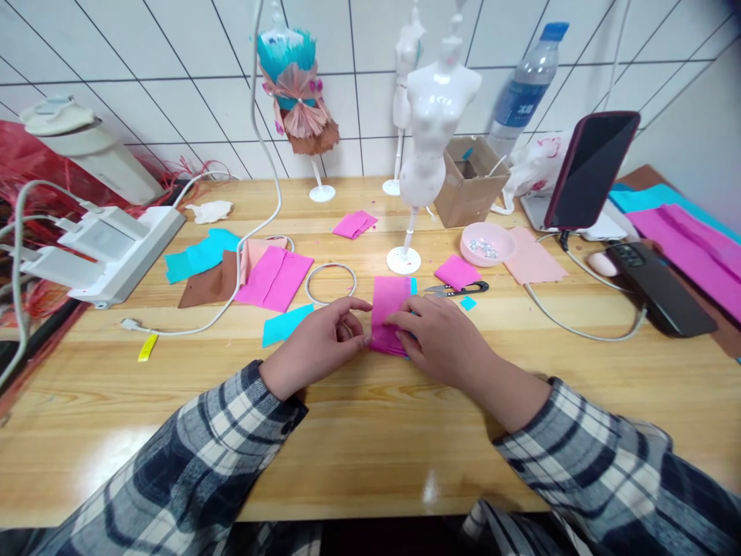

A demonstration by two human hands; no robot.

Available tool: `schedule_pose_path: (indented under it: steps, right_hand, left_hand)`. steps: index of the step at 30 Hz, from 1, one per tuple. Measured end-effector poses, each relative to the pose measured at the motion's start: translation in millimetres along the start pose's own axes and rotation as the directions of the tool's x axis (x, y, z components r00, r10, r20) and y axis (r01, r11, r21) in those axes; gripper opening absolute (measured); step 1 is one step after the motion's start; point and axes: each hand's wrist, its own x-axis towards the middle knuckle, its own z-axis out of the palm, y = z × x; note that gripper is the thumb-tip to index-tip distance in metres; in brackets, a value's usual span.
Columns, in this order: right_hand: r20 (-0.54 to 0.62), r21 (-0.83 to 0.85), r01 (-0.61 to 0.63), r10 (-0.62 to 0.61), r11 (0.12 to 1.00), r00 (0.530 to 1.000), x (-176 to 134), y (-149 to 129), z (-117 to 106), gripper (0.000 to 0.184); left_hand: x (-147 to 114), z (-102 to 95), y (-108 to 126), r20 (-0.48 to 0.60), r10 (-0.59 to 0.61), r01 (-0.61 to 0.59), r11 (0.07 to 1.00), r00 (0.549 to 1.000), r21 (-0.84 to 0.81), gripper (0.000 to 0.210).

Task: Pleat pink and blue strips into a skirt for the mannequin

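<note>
A folded strip of magenta crepe paper (392,297) lies on the table before me, with a sliver of turquoise paper (413,286) showing along its right side. My right hand (443,336) rests on it from the right, fingertips laid on its surface. At the strip's left edge is my left hand (318,340); its thumb tip meets the edge, the index finger stretches out apart from the thumb, and the other fingers curl. Just beyond my right hand lie thread snips (463,289), a small magenta piece (457,272) and a turquoise scrap (468,303).
A bare white mannequin (437,116) stands behind the strip; a dressed one (298,100) is farther left. Nearby are a metal ring (331,284), a pink bowl (488,244) of beads, a cardboard box (472,185), phones (593,170), a power strip (127,255) and loose cables.
</note>
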Motion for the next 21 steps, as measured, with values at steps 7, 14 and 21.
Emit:
schedule_pose_path:
  steps: [7,14,21]
  right_hand:
    - [-0.125,0.123,0.015,0.000,0.992,0.992,-3,4,-2,0.025]
    - [0.009,0.116,0.057,-0.058,0.992,0.998,-16,-6,-16,0.024]
    - [0.073,0.054,0.038,-0.042,0.998,0.996,-14,-7,-12,0.018]
  left_hand:
    - [-7,-15.9,9,-0.113,0.349,-0.298,0.899,0.930,0.320,0.018]
    - [-10,-17.1,11,0.131,0.473,-0.470,0.724,0.871,0.505,0.016]
    - [-8,-2.5,16,0.179,0.405,-0.430,0.697,0.897,0.574,0.015]
